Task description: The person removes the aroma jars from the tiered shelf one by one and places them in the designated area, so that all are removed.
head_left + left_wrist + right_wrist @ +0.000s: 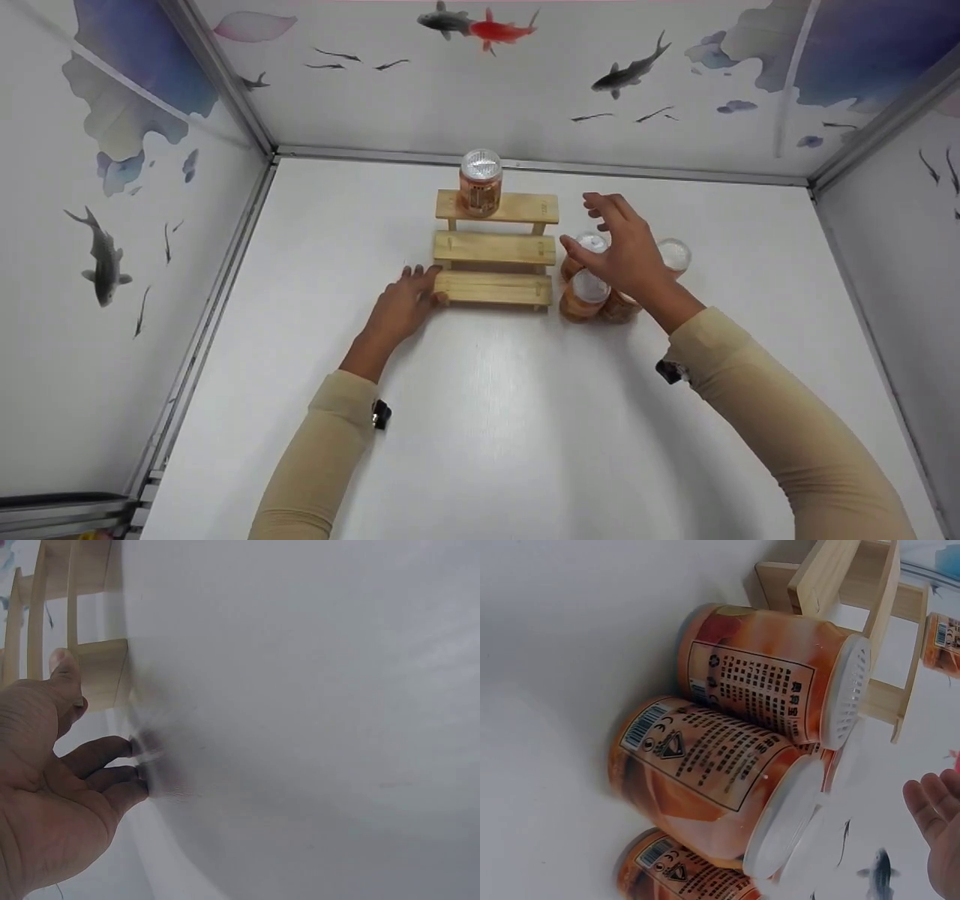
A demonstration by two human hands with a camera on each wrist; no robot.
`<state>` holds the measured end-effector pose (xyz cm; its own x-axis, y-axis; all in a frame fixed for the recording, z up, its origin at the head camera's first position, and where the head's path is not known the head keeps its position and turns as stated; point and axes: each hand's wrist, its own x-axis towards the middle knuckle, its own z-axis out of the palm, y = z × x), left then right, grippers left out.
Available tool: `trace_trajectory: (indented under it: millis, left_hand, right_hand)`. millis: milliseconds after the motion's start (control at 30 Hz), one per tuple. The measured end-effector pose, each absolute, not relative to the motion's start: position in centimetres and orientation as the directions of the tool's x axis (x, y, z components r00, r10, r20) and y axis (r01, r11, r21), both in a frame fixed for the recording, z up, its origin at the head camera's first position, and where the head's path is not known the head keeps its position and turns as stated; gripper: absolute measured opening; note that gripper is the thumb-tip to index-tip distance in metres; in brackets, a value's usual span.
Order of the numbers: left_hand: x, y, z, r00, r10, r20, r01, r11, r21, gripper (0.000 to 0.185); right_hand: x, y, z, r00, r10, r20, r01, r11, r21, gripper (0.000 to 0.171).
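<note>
Here, left hand steadies slatted wooden rack.

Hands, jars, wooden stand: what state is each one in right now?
left hand: open, fingers touching the stand's bottom step
right hand: open, above the table jars, holding nothing
wooden stand: upright, three steps
jar on top step: upright, lidded
table jars: upright, lidded, clustered beside the stand
</note>
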<state>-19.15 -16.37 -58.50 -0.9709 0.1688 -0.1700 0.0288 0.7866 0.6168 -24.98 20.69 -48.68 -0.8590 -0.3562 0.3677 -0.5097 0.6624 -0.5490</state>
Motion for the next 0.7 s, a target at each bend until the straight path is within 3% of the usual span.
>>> trace_trajectory:
  millis: [200, 700]
  left_hand:
    - [-19.7, -16.9, -60.1, -0.974, 0.178, -0.14, 0.052, 0.777, 0.627, 0.067]
    - [-19.3, -16.4, -58.7, -0.971, 0.157, -0.181, 0.014, 0.792, 0.61, 0.066]
  right_hand:
    - [-25.5, 19.4, -48.3, -0.857, -0.379, 0.349, -0.514, 0.661, -0.546, 0.071]
    - [-26.7, 16.5, -47.7, -0.859, -0.394, 0.326, -0.512, 0.655, -0.556, 0.074]
